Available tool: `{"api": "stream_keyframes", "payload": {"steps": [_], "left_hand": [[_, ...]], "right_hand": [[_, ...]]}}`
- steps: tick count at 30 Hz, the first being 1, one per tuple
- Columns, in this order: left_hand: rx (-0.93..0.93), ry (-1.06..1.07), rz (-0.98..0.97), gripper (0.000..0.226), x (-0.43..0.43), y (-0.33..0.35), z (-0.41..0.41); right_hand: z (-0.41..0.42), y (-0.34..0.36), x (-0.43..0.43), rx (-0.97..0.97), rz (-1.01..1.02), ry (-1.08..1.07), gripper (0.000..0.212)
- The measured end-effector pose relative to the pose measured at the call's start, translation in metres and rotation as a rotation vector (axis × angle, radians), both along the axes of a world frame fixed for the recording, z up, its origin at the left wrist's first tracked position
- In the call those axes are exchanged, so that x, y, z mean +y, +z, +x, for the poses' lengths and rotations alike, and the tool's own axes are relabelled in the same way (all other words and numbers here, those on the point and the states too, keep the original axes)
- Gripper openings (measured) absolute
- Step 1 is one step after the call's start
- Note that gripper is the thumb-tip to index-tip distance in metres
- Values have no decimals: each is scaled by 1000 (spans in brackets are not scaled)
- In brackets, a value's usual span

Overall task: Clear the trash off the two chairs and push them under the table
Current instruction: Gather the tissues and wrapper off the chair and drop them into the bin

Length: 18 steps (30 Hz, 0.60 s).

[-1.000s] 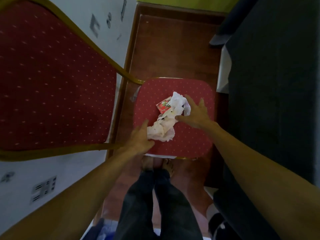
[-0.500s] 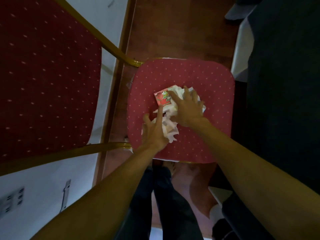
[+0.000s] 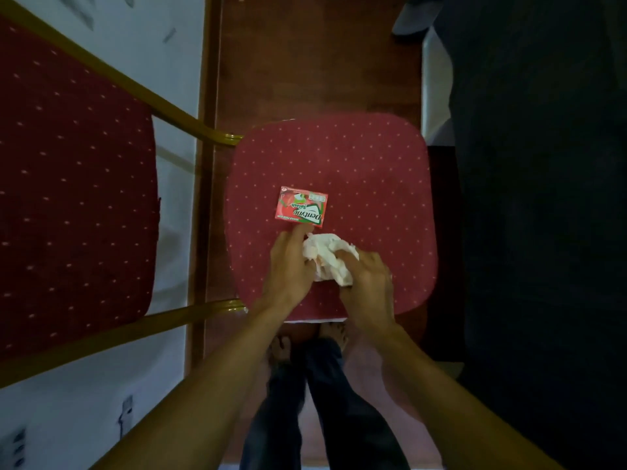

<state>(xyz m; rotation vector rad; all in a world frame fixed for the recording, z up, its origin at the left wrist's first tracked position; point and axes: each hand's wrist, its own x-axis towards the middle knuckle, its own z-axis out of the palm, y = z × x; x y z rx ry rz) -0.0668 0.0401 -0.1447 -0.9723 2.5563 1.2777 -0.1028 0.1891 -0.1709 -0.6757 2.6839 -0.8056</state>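
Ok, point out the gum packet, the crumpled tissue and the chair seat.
gum packet [image 3: 301,207], head view, middle of its printed face.
crumpled tissue [image 3: 327,256], head view, exposed white centre.
chair seat [image 3: 373,171], head view, bare dotted fabric.

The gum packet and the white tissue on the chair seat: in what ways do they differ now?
The gum packet is a flat red rectangle with printed text; the white tissue is a crumpled, plain wad. The gum packet lies free on the chair seat, with the left hand only at its near edge; the white tissue is bunched between the left hand and the right hand. Both are trash over the same seat.
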Motion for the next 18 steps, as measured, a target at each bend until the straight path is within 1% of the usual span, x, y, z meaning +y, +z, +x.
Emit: {"api": "stream_keyframes", "payload": {"steps": [2, 3, 5, 6, 7, 8, 9, 10, 11, 12, 13, 14, 15, 16, 17, 18], "left_hand": [[41, -102, -33, 51, -5, 6, -10], [57, -110, -49, 48, -9, 11, -16], [114, -88, -111, 40, -21, 23, -29], [122, -82, -138, 38, -29, 30, -36], [90, -94, -153, 40, -36, 34, -43], [5, -129, -158, 47, -44, 35, -52], [-135, -194, -168, 58, -51, 34, -62], [-289, -286, -186, 72, -57, 31, -69], [-413, -391, -213, 82, -59, 26, -74], [-481, -482, -242, 89, -59, 19, -75], [-503, -545, -260, 91, -57, 11, -73], [-485, -569, -265, 90, -53, 4, -69], [-446, -548, -263, 86, -49, -2, -62], [-393, -500, -277, 81, -43, -5, -53], [-344, -453, -309, 77, -37, -6, -45], [-314, -425, -350, 76, -31, -5, -38]], "right_hand": [[-10, 12, -5, -50, -141, -76, 55], [-16, 20, -10, -53, -198, -101, 51], [-31, 31, -26, -54, -261, -110, 54], [-41, 33, -37, -72, -272, -110, 49], [-51, 34, -46, -101, -276, -122, 44], [-61, 32, -55, -131, -272, -138, 39], [-70, 30, -61, -164, -259, -136, 35], [-78, 28, -66, -226, -220, -117, 39], [-84, 27, -68, -315, -145, -75, 53], [-88, 27, -67, -419, -11, -1, 75], [-91, 27, -63, -493, 159, 107, 97], [-91, 27, -57, -515, 306, 216, 112], [-88, 27, -50, -494, 406, 289, 119], [-84, 26, -43, -447, 456, 320, 119], [-77, 26, -38, -385, 468, 316, 111], [-69, 23, -34, -316, 444, 289, 100]]}}
